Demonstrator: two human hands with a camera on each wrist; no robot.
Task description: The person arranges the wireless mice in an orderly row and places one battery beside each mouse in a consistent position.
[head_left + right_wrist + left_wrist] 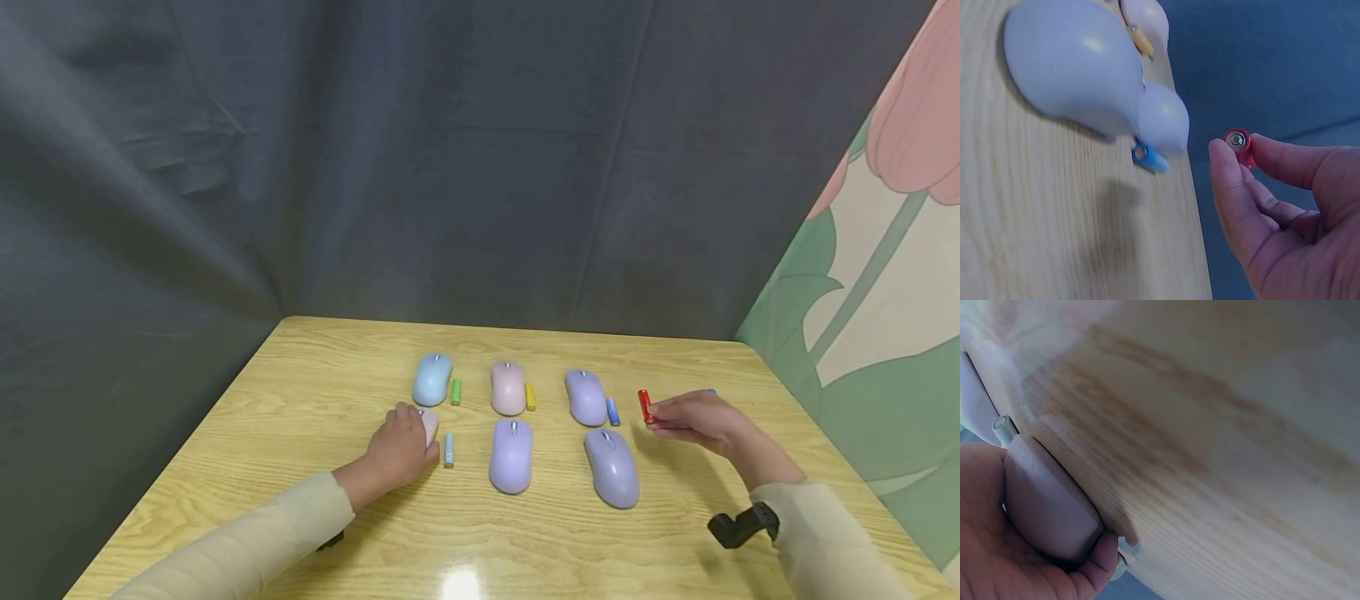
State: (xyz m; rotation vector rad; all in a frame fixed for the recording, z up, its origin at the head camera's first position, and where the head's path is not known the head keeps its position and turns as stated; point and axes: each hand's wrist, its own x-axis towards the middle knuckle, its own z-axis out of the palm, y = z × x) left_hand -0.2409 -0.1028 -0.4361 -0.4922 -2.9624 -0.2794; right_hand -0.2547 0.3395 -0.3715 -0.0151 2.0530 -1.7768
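My left hand (pixel 401 442) holds a pale pink computer mouse (pixel 430 423) on the table's left side, its thumb and fingers curled round the sides in the left wrist view. Just right of it lies a light blue battery (pixel 448 450). Over the right side of the table, my right hand (pixel 697 419) pinches a red battery (pixel 645 406) between thumb and fingertips. The right wrist view shows that battery's ringed metal end (pixel 1237 140). A greyish-purple mouse (pixel 612 468) and a blue battery (pixel 613 412) are nearest this hand.
Behind stand a blue mouse (pixel 432 380) with a green battery (pixel 456 392), a pink mouse (pixel 508 388) with a yellow battery (pixel 530 397), and a purple mouse (pixel 586 397). A lavender mouse (pixel 512 457) sits front centre. Dark cloth (pixel 465 167) hangs behind the wooden table (pixel 360 533).
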